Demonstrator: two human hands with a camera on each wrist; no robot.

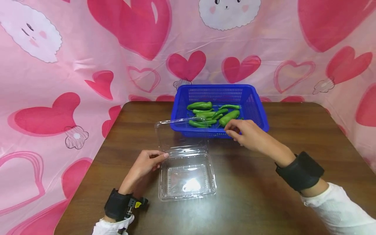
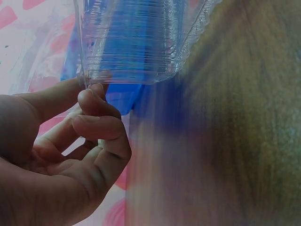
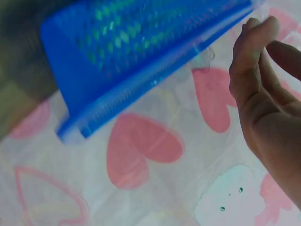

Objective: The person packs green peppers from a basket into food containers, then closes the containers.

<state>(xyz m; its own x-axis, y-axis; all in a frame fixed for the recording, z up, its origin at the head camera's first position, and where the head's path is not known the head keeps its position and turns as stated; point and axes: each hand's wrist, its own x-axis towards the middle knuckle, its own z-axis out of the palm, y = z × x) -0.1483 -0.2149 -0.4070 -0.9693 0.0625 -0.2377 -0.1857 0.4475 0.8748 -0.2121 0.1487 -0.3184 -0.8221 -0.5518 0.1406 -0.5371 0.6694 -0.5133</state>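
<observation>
A clear plastic clamshell box [image 1: 188, 182] lies on the table with its lid raised. My left hand [image 1: 149, 161] pinches its left edge near the hinge; in the left wrist view the thumb and fingertips meet on the clear rim. Behind the box stands a blue basket [image 1: 255, 112] holding several green peppers [image 1: 229, 118], some plump, some slim. Over the basket's front right rim hovers my right hand [image 1: 249, 134], fingers loosely bent, with nothing seen in them. The right wrist view shows the same hand [image 3: 263, 89] beside the basket [image 3: 70, 61].
The brown wooden table [image 1: 258, 195] carries the box and basket. A pink curtain [image 1: 223, 45] with red hearts hangs behind the table and along its left side. The raised lid [image 1: 176, 137] stands just before the basket's front left.
</observation>
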